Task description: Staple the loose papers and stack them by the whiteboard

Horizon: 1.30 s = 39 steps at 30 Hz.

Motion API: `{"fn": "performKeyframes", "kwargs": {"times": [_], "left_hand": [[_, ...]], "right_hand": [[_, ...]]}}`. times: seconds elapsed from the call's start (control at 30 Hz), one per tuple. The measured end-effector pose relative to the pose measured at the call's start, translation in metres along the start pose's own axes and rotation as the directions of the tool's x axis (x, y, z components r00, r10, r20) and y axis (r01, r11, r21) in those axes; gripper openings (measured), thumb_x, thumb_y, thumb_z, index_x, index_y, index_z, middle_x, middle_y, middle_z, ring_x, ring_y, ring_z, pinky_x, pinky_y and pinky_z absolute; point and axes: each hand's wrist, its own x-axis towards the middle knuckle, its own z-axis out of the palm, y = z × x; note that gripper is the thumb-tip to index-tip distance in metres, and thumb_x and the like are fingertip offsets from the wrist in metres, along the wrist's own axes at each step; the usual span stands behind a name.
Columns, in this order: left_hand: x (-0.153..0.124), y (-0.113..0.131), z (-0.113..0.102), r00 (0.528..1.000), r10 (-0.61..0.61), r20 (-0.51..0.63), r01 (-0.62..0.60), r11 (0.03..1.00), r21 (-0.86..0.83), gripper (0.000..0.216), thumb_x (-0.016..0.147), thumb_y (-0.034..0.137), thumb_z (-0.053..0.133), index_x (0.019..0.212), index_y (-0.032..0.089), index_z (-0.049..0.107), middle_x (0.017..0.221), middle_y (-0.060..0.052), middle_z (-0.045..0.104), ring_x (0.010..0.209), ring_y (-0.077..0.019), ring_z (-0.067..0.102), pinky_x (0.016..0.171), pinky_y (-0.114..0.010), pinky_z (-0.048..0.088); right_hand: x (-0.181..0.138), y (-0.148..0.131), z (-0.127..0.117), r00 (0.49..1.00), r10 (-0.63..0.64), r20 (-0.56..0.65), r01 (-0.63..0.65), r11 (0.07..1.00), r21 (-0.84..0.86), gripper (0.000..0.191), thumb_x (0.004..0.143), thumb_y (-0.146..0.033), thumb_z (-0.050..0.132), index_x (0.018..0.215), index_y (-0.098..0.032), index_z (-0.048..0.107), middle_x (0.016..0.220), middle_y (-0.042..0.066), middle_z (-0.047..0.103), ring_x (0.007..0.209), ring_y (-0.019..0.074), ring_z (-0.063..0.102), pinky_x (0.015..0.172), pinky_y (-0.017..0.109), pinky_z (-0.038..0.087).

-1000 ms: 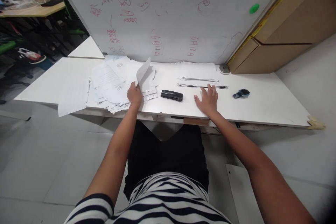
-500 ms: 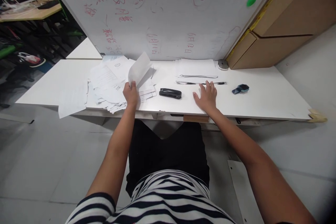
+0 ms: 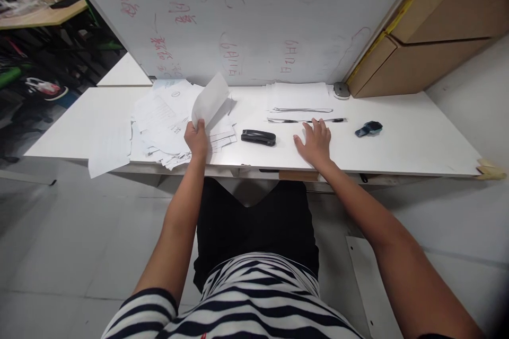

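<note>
My left hand [image 3: 196, 139] grips a curled sheet of paper [image 3: 211, 96] by its lower edge, thumb on top. Under and beside it spreads a messy heap of printed papers [image 3: 159, 116]. My right hand [image 3: 315, 143] lies on the white desk with fingers spread, holding nothing. Just beyond its fingertips is a slim, dark-tipped pen-like thing [image 3: 306, 121], apparently in a clear wrapper. A black stapler [image 3: 258, 137] rests between my two hands. Right of my right hand lies a small dark blue and black object [image 3: 369, 128], perhaps a watch.
A whiteboard [image 3: 254, 21] with red writing stands along the desk's back edge. White sheets [image 3: 300, 96] lie against it, near a small grey round-topped object [image 3: 341, 90]. Cardboard boxes [image 3: 429, 69] are stacked at the back right. One loose sheet [image 3: 109, 148] overhangs the front edge.
The view has shifted slightly. My left hand still grips the sheet, and my right hand stays spread on the desk in nearly the same place.
</note>
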Motion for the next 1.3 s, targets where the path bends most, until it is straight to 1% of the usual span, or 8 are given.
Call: {"fn": "performKeyframes", "kwargs": {"times": [0.33, 0.53, 0.7, 0.83, 0.93, 1.07, 1.13, 1.3], "left_hand": [[-0.012, 0.025, -0.009, 0.992, 0.067, -0.104, -0.059, 0.995, 0.084, 0.032, 0.089, 0.05, 0.049, 0.084, 0.019, 0.056, 0.078, -0.001, 0.062, 0.078, -0.0164, 0.058, 0.074, -0.027, 0.046], [-0.048, 0.073, -0.026, 0.994, 0.085, -0.062, -0.095, 0.978, -0.187, 0.039, 0.08, 0.05, 0.062, 0.099, 0.016, 0.062, 0.094, -0.007, 0.067, 0.089, -0.0197, 0.064, 0.076, -0.03, 0.052], [-0.075, 0.106, -0.059, 0.99, 0.093, 0.102, -0.06, 0.954, -0.293, 0.033, 0.069, 0.04, 0.075, 0.09, 0.017, 0.067, 0.087, -0.005, 0.069, 0.086, -0.0213, 0.066, 0.078, -0.033, 0.055], [-0.079, 0.11, -0.077, 0.976, 0.101, 0.195, -0.036, 0.949, -0.313, 0.029, 0.064, 0.034, 0.079, 0.085, 0.017, 0.069, 0.082, -0.004, 0.069, 0.086, -0.0216, 0.067, 0.079, -0.034, 0.057], [-0.077, 0.104, -0.078, 0.98, 0.074, 0.186, -0.012, 0.948, -0.318, 0.031, 0.063, 0.034, 0.079, 0.087, 0.016, 0.07, 0.085, -0.005, 0.07, 0.088, -0.0227, 0.067, 0.08, -0.035, 0.058], [-0.075, 0.093, -0.073, 0.99, 0.039, 0.135, 0.007, 0.946, -0.324, 0.037, 0.064, 0.037, 0.079, 0.092, 0.015, 0.069, 0.092, -0.008, 0.071, 0.091, -0.0237, 0.067, 0.081, -0.036, 0.058], [-0.075, 0.088, -0.072, 0.992, 0.026, 0.125, 0.016, 0.945, -0.326, 0.038, 0.065, 0.039, 0.078, 0.093, 0.015, 0.069, 0.093, -0.009, 0.071, 0.09, -0.0237, 0.067, 0.08, -0.036, 0.058], [-0.077, 0.081, -0.069, 0.993, 0.018, 0.116, 0.014, 0.963, -0.271, 0.038, 0.066, 0.042, 0.077, 0.091, 0.015, 0.069, 0.088, -0.008, 0.071, 0.082, -0.022, 0.067, 0.072, -0.033, 0.056]], "right_hand": [[0.001, 0.002, 0.005, 0.999, 0.033, -0.031, -0.033, 0.999, 0.01, 0.056, 0.092, -0.049, 0.034, 0.136, -0.015, 0.041, 0.149, 0.019, 0.031, 0.141, 0.0347, 0.014, 0.109, 0.059, 0.016], [-0.001, -0.004, -0.007, 0.995, -0.014, -0.101, 0.02, 0.998, 0.061, 0.054, 0.092, -0.048, 0.034, 0.136, -0.017, 0.043, 0.148, 0.017, 0.034, 0.142, 0.0333, 0.017, 0.11, 0.058, 0.017], [-0.011, -0.023, -0.045, 0.988, -0.075, -0.136, 0.119, 0.928, 0.354, 0.07, 0.09, -0.058, 0.039, 0.149, -0.026, 0.021, 0.154, 0.011, 0.025, 0.144, 0.0283, 0.015, 0.111, 0.053, 0.025], [-0.019, -0.042, -0.068, 0.99, -0.141, 0.003, 0.103, 0.743, 0.661, 0.087, 0.085, -0.063, 0.047, 0.151, -0.032, -0.001, 0.158, 0.01, 0.018, 0.143, 0.0273, 0.023, 0.104, 0.051, 0.036], [-0.021, -0.051, -0.065, 0.984, -0.158, 0.077, 0.033, 0.599, 0.8, 0.089, 0.079, -0.061, 0.059, 0.15, -0.031, 0.016, 0.151, 0.011, 0.035, 0.136, 0.0271, 0.037, 0.1, 0.047, 0.041], [-0.029, -0.059, -0.056, 0.997, -0.036, 0.061, -0.035, 0.506, 0.862, 0.038, 0.082, -0.055, 0.059, 0.102, -0.022, 0.065, 0.104, 0.007, 0.068, 0.1, 0.0232, 0.062, 0.09, 0.04, 0.047], [-0.036, -0.061, -0.057, 0.999, 0.02, 0.026, -0.033, 0.53, 0.848, 0.032, 0.083, -0.052, 0.059, 0.081, -0.021, 0.065, 0.085, 0.003, 0.068, 0.086, 0.021, 0.063, 0.083, 0.036, 0.048], [-0.047, -0.062, -0.066, 0.999, -0.004, -0.042, 0.035, 0.647, 0.762, 0.031, 0.088, -0.049, 0.053, 0.076, -0.021, 0.061, 0.074, 0.0, 0.062, 0.073, 0.0176, 0.058, 0.072, 0.031, 0.046]]}}
